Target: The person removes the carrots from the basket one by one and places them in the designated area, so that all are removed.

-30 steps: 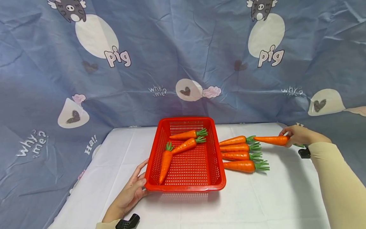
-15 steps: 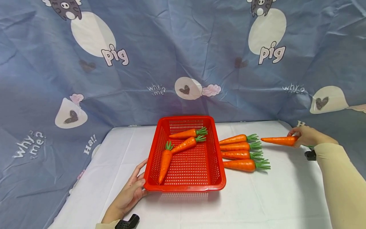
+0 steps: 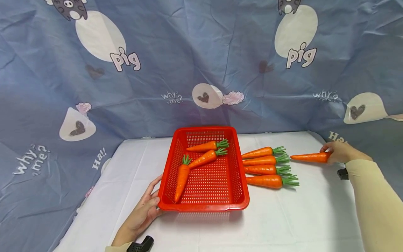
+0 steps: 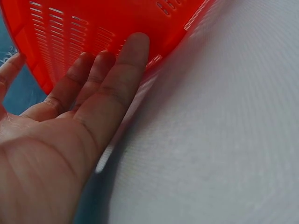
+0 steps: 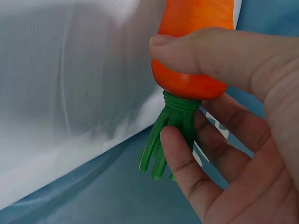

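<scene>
At the right of the table, the right hand (image 3: 338,153) grips an orange carrot (image 3: 310,158) by its thick end, the tip pointing left. In the right wrist view the thumb lies across this carrot (image 5: 198,14), and its green top hangs among the fingers. The left hand (image 3: 143,211) touches the near left side of a red perforated basket (image 3: 204,207); in the left wrist view its fingers are fairly straight against the wall. Inside the basket lie three carrots, one of them a carrot (image 3: 182,182) along the left side.
Several carrots (image 3: 266,181) lie in a row on the white table (image 3: 283,217), close to the basket's right side, green tops to the right. A blue printed cloth (image 3: 157,70) hangs behind the table.
The right hand has moved right and then slightly down with its carrot, away from the row. The left hand and basket have stayed in place. The head view has tilted slightly.
</scene>
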Tool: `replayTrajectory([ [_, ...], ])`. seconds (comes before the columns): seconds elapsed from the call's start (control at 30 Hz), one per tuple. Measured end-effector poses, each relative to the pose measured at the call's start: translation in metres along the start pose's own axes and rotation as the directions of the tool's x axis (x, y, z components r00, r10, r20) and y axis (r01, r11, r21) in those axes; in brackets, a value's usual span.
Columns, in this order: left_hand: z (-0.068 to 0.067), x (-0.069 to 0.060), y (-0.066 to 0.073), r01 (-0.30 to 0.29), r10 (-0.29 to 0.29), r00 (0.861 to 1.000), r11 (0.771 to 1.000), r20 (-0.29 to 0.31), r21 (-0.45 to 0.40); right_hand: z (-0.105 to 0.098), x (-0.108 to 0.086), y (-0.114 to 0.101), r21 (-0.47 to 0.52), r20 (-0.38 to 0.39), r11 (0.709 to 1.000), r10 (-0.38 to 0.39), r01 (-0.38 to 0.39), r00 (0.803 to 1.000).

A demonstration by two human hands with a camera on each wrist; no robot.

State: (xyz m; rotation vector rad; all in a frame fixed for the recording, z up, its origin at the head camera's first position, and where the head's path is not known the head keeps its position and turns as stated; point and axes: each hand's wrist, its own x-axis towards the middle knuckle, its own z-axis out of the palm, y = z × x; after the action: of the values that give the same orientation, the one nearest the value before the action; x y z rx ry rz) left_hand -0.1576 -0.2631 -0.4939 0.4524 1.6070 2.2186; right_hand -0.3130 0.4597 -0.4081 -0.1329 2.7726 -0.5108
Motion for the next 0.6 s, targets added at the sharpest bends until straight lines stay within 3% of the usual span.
replayTrajectory([
  [0.23, 0.001, -0.001, 0.0, 0.012, -0.012, 1.0, 1.0, -0.024, 0.008, 0.007, 0.005, -0.006, -0.014, 0.008, 1.0, 0.005, -0.005, 1.0],
  [0.6, 0.0, 0.0, -0.001, 0.0, 0.0, 1.0, 1.0, -0.01, 0.001, 0.013, 0.011, -0.017, -0.003, 0.008, 1.0, 0.009, -0.009, 1.0],
])
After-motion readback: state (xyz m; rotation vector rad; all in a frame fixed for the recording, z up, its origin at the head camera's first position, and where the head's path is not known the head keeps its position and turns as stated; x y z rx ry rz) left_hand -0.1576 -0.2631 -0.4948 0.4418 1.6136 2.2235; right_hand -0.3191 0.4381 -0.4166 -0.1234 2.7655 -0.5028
